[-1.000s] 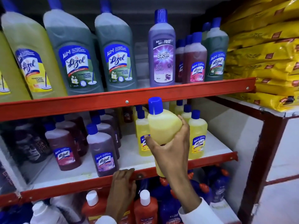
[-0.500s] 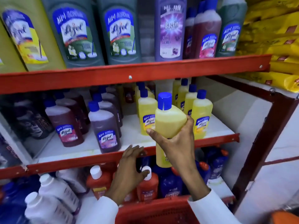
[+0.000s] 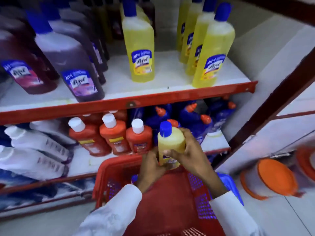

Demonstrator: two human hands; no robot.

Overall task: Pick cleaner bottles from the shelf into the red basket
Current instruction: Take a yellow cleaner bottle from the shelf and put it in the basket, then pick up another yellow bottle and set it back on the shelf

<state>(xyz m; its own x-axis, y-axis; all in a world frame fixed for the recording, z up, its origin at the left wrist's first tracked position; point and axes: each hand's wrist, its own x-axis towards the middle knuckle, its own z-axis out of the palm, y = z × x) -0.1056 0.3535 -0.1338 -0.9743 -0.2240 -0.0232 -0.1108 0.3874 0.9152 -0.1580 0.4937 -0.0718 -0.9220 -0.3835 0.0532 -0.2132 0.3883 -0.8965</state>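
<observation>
A yellow cleaner bottle (image 3: pixel 171 142) with a blue cap stands upright just over the far rim of the red basket (image 3: pixel 109 169). My right hand (image 3: pixel 190 155) grips its right side and my left hand (image 3: pixel 151 166) holds its lower left side. More yellow bottles (image 3: pixel 140 48) with blue caps stand on the white shelf (image 3: pixel 170 77) above, beside purple bottles (image 3: pixel 73 62). The basket's perforated red walls fill the lower middle of the view, between my two white sleeves.
The red shelf edge (image 3: pixel 170 97) runs across above my hands. Below it stand orange bottles with white caps (image 3: pixel 112 133), dark blue bottles (image 3: pixel 196 120) and white bottles (image 3: pixel 34 150). A dark red upright post (image 3: pixel 265 121) rises at right, with orange-lidded tubs (image 3: pixel 272 178) beyond.
My right hand has brought the yellow bottle down from shelf height to the basket's rim. My left hand left the shelf edge and took hold of the bottle. The view tilted downward.
</observation>
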